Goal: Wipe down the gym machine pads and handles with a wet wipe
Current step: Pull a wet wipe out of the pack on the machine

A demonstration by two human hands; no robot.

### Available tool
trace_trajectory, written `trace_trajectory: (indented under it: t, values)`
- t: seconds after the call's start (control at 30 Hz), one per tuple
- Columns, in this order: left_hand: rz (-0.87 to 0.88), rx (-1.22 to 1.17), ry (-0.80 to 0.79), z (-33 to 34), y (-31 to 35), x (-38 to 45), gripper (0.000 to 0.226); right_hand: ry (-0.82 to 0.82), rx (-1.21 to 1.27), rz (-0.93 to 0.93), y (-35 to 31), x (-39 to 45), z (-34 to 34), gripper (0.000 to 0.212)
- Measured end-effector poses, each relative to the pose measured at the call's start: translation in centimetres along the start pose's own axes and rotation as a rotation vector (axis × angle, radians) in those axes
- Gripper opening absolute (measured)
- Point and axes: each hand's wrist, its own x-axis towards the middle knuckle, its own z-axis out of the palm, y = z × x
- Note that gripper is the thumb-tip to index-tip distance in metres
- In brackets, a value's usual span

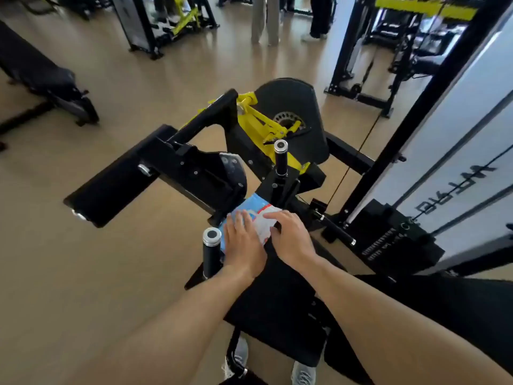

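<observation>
- Your left hand (244,245) lies flat on the wipes pack (254,218), fingers straight and slightly spread across its blue-and-white top.
- Your right hand (291,240) sits just beside it, fingers bent down over the pack's right edge; whether they actually pinch it, you cannot tell.
- Both forearms reach forward from the bottom of the view, wrists nearly touching, palms down.
- The pack rests on the front end of the black seat pad (277,301), between two upright handles with chrome caps.
- The near handle (211,251) stands just left of your left hand; the far handle (281,157) rises behind the pack.
- A long black pad (111,190) juts out to the left of the machine, on a black and yellow frame (258,123).
- The weight stack (394,240) stands to the right, next to a white panel.
- The floor (83,273) is tan, with more machines and two standing people further back.
</observation>
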Motion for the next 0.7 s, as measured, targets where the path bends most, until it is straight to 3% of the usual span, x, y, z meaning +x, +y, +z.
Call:
trace_trajectory:
  t: [0.1,0.27,0.4,0.7]
  values:
    - [-0.150,-0.029,0.058,0.6,-0.4,-1.0,0.081,-0.137,-0.052,-0.210,0.3,1.5,0.1,0.042]
    - [-0.179,0.027,0.076,1.1,-0.5,-2.0,0.073,-0.403,-0.191,-0.309,-0.1,4.1,0.0,0.051]
    - [-0.224,-0.276,0.115,1.7,-1.0,-2.0,0.078,-0.545,-0.410,-0.415,0.1,5.8,0.7,0.060]
    - [-0.383,-0.524,0.274,2.9,-0.6,-1.1,0.075,-0.634,-0.556,-0.545,-0.1,7.8,0.7,0.075]
